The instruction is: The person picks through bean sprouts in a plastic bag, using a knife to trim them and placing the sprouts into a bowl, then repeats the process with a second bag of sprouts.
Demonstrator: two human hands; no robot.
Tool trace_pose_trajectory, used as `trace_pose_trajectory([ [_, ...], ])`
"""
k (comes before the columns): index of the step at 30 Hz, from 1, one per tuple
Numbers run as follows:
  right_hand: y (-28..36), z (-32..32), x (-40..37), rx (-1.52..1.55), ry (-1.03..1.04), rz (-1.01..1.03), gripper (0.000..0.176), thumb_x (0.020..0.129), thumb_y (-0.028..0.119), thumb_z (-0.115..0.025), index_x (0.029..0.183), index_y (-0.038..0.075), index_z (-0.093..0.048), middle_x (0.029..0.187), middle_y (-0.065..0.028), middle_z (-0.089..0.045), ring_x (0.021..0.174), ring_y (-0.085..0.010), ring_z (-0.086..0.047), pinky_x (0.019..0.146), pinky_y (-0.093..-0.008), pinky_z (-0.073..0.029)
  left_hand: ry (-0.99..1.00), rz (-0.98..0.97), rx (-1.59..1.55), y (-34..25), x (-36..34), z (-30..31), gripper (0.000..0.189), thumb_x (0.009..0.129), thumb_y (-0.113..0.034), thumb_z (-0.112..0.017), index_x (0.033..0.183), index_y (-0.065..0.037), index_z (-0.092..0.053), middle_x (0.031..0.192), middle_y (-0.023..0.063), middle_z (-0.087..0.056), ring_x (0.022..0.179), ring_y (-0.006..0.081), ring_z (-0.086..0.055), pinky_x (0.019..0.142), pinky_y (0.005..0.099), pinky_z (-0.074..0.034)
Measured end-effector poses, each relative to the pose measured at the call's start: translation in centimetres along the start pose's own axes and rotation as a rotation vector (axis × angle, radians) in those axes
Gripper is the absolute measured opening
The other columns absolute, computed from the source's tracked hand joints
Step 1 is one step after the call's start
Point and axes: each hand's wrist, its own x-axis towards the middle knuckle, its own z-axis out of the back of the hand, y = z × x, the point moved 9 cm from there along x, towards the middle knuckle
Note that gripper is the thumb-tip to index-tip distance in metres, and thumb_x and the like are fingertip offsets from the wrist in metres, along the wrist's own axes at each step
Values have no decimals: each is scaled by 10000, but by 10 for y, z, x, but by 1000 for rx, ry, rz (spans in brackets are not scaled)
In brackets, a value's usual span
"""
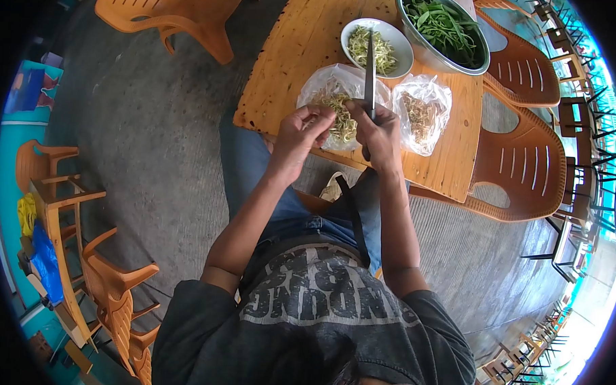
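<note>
My right hand [380, 132] is wrapped round the handle of a knife [370, 72], whose blade points away from me over the table. Its thumb and forefinger come together near the tips of my left hand [302, 134]. The left fingers are pinched; whatever is between them is too small to make out. Under both hands lies an open clear plastic bag [313, 87] of bean sprouts [342, 129]. Just right of the knife hand sits a second plastic bag [441, 105] with brownish sprout scraps [421, 116]. Beyond the blade, a white bowl [403, 52] contains more pale sprouts.
A metal basin [485, 61] of green leaves [441, 27] stands at the back right of the wooden table [278, 62]. Orange plastic chairs [519, 169] line its right side, and another chair [172, 11] is at the upper left. My legs are against the near edge.
</note>
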Motion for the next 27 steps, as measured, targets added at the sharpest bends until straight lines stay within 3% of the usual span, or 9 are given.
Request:
trace_pose_trajectory([
  [3,-3,-6,-9,230,-14,2,135,846,174,-693,872,42,-688,522,82,-451,432,5,-319,398,-198,-215,-23,-45,-86,1,3,-11,132,893,-143,-611,971,-40,-635,785,-12,-587,668,51,-498,589,204,-393],
  [7,-12,-7,-15,272,-34,6,138,850,166,-689,878,32,-678,548,74,-468,451,2,-343,406,-192,-235,-100,-81,-169,6,6,-11,108,889,-129,-613,931,-35,-645,757,-19,-586,664,50,-493,584,206,-381],
  [10,-15,-5,-18,218,-41,9,230,899,242,-629,901,16,-670,592,61,-488,469,0,-355,414,-185,-249,-103,-85,-140,7,7,-8,103,872,-114,-631,931,-30,-641,744,-10,-586,641,51,-484,578,208,-378],
  [13,-2,0,-26,287,12,13,359,948,338,-533,984,1,-653,622,50,-487,469,-11,-352,418,-182,-257,-131,-172,64,-6,5,-5,90,850,-97,-651,905,-26,-641,730,-8,-586,626,41,-479,579,208,-384],
  [16,15,0,-35,234,67,8,456,973,393,-451,1133,-12,-586,620,41,-469,460,-23,-348,416,-187,-260,-144,-268,261,-16,5,-5,74,815,-67,-674,847,-5,-650,761,8,-626,716,57,-542,667,213,-433],
  [17,12,-3,-36,201,124,-31,463,978,372,-449,1248,-1,-500,622,30,-464,490,-31,-382,436,-187,-280,-132,-293,296,-18,5,-8,71,812,-61,-673,840,1,-650,761,10,-629,726,60,-547,680,219,-438],
  [20,16,-14,-36,164,194,67,459,983,367,-438,1273,13,-467,626,25,-459,529,-37,-413,466,-189,-306,-108,-344,361,-23,4,-12,64,805,-44,-668,827,13,-650,758,14,-633,746,64,-555,708,230,-448],
  [27,-1,-16,-35,142,246,51,310,984,299,-461,1184,66,-505,628,29,-454,574,-40,-410,505,-196,-323,-79,-357,350,-21,5,-13,45,803,-27,-660,821,11,-646,734,13,-624,738,62,-551,697,226,-449],
])
